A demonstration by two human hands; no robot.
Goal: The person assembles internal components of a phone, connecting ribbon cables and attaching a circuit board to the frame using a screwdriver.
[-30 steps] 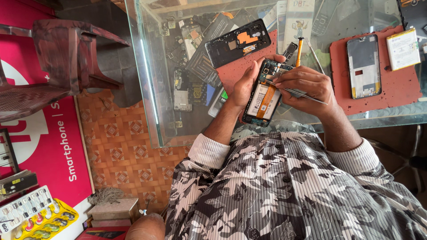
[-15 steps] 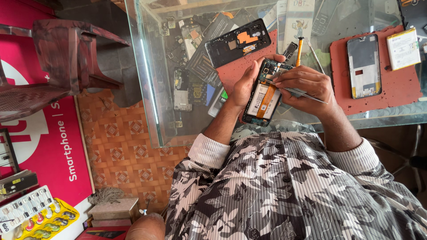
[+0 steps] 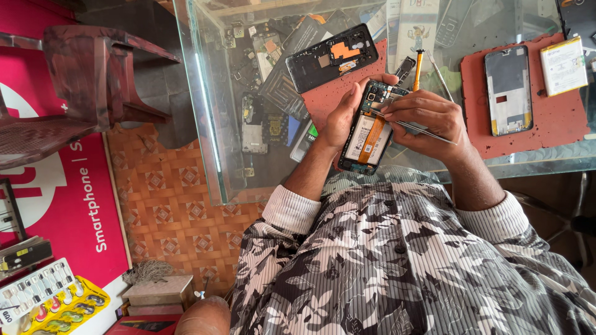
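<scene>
My left hand [image 3: 345, 115] grips an opened phone [image 3: 370, 130] with its back off, showing a pale battery and an orange flex cable. It is held above the near edge of the glass table [image 3: 211, 124]. My right hand [image 3: 422, 118] rests over the phone's upper part and holds thin metal tweezers [image 3: 428, 129], whose tips touch the board near the camera end. A black back cover [image 3: 332, 57] with an orange patch lies on a red mat [image 3: 329, 102] just beyond the hands.
An orange-handled screwdriver [image 3: 418, 67] lies past the phone. Another red mat [image 3: 528, 133] at right carries a phone frame [image 3: 508, 90] and a white battery [image 3: 563, 65]. Phone parts fill the shelf under the glass. A dark red plastic chair [image 3: 81, 80] stands left on a tiled floor.
</scene>
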